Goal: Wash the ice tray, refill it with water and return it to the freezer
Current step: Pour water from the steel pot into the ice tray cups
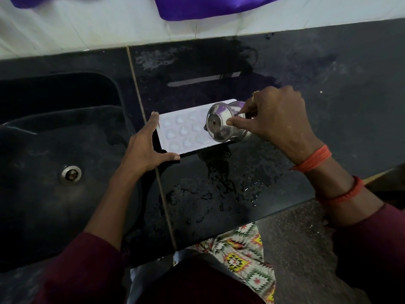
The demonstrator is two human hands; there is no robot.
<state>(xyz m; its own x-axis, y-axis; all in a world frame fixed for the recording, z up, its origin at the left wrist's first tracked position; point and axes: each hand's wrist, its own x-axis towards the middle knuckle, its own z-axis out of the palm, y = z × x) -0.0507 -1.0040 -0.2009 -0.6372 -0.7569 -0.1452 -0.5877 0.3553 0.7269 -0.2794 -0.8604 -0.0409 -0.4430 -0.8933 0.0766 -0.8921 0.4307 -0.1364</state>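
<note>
A white ice tray [186,130] with heart-shaped cells lies flat on the wet black counter [306,69], just right of the sink. My left hand [149,148] braces the tray's left end, with the fingers along its far corner and the thumb at its near edge. My right hand [278,119] grips a small steel pot [223,122], tipped far over above the tray's right end with its base turned toward me. The tray's right end is hidden behind the pot.
A black sink [54,150] with a steel drain [70,174] lies to the left. Puddles [219,183] spread over the counter in front of the tray. A white tiled wall [87,25] with purple cloth [208,7] runs behind. The counter's front edge is close to my body.
</note>
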